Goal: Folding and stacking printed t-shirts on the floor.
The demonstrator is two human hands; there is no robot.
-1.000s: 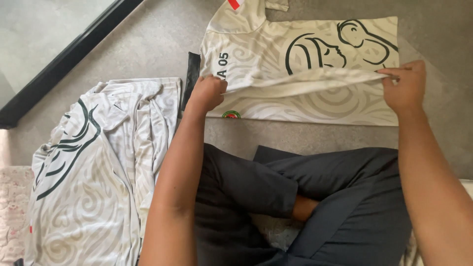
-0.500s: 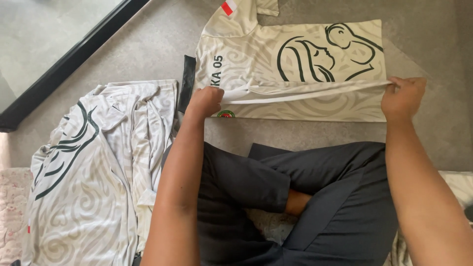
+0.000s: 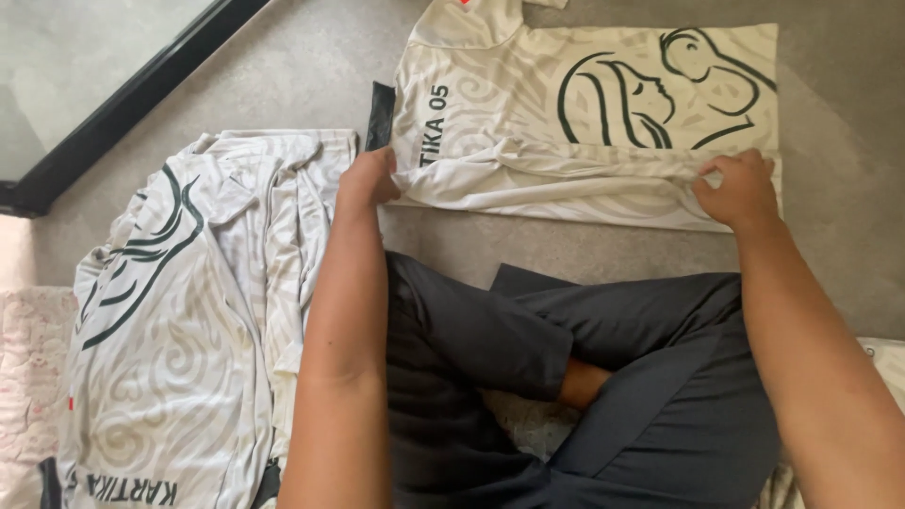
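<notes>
While the left hand (image 3: 370, 179) and right hand (image 3: 738, 188) pinch the cream jersey's (image 3: 584, 123) folded near edge, seemingly to keep the fold straight, a second jersey (image 3: 179, 320) lies to its left.

The jersey (image 3: 603, 113) is cream with pale swirls, a dark green line drawing and a black side stripe. The pile of jerseys (image 3: 179, 311) matches it. The carpet (image 3: 283, 85) is grey, the trousers (image 3: 584, 377) charcoal.

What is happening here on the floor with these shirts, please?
A person sits cross-legged on a grey carpet and handles a cream patterned jersey spread in front of them. The left hand grips the near edge at one end, and the right hand grips it at the other, with a fold of cloth raised between them. A second similar jersey lies to their left.
</notes>
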